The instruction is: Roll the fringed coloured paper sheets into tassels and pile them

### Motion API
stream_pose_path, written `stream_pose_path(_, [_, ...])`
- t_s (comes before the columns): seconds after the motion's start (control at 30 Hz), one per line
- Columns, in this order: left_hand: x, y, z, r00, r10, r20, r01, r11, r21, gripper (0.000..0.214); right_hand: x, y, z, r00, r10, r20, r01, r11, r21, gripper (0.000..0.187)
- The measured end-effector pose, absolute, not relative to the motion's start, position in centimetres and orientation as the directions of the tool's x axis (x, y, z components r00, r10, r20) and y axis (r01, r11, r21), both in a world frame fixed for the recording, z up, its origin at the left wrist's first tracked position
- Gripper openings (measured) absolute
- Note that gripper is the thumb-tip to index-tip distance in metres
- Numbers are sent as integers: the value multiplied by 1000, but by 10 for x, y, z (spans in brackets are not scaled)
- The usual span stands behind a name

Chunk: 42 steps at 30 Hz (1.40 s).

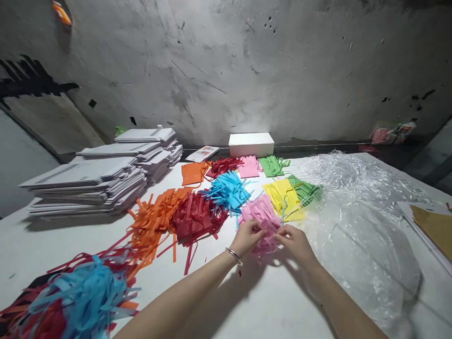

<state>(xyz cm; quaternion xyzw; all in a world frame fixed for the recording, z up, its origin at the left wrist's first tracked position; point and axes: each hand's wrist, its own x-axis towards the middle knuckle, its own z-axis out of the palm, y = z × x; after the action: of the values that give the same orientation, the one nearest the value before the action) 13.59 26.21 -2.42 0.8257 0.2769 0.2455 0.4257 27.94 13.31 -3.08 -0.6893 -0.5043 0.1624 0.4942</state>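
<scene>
My left hand (pixel 247 236), with a metal bangle (pixel 233 255) at its wrist, is closed in a pinch on pink fringed tissue paper (pixel 270 230). Opposite it, my right hand (pixel 295 243) pinches the right side of the same pink paper. The fingertips hide part of what they grip. More pink fringe (pixel 259 209) lies just behind my hands. Around it are a yellow fringed bundle (pixel 284 195), a blue one (pixel 229 192), a dark red one (pixel 194 219) and an orange one (pixel 155 223).
Stacks of flat white boxes (pixel 88 174) stand on the left. Blue and red strips (pixel 83 294) pile up at front left. A white box (pixel 251 144) stands by the wall. Clear plastic bags (pixel 360 254) and silvery shreds (pixel 353 176) cover the right side.
</scene>
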Motion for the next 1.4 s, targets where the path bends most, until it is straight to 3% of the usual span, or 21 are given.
stream_pose_path(0.2, [134, 257, -22, 722, 652, 230, 229, -540, 810, 10, 267, 134, -34, 506, 781, 365, 642, -59, -764, 11])
stream_pose_path(0.33, [139, 249, -19, 731, 619, 288, 205, -601, 773, 12, 248, 143, -37, 513, 749, 419, 713, -100, -694, 37])
stream_pose_path(0.43, [140, 246, -16, 747, 578, 329, 187, -657, 730, 12, 244, 149, -36, 500, 751, 432, 741, -112, -662, 42])
stream_pose_path(0.6, [132, 253, -11, 774, 500, 388, 180, -761, 623, 13, 262, 150, -28, 454, 795, 402, 738, -82, -670, 42])
stream_pose_path(0.8, [126, 254, -11, 799, 376, 470, 141, -875, 462, 11, 260, 145, -14, 508, 759, 407, 759, -170, -628, 45])
stream_pose_path(0.9, [127, 253, -16, 810, 290, 509, 98, -924, 370, 11, 253, 145, -10, 490, 768, 411, 777, -172, -605, 34])
stream_pose_path(1.07, [119, 258, -18, 752, 249, 611, 105, -960, 261, 14, 262, 143, -8, 471, 806, 359, 716, -112, -689, 31])
stream_pose_path(1.17, [117, 254, -14, 709, 220, 670, 113, -973, 200, 31, 262, 141, -9, 480, 808, 342, 659, -75, -748, 30])
stream_pose_path(1.3, [120, 249, -10, 676, 151, 721, 113, -989, 101, 17, 254, 139, -8, 490, 795, 357, 571, 17, -821, 28])
stream_pose_path(1.4, [117, 254, -11, 663, 59, 746, 70, -997, 16, 21, 252, 136, -9, 581, 739, 341, 463, 44, -885, 27])
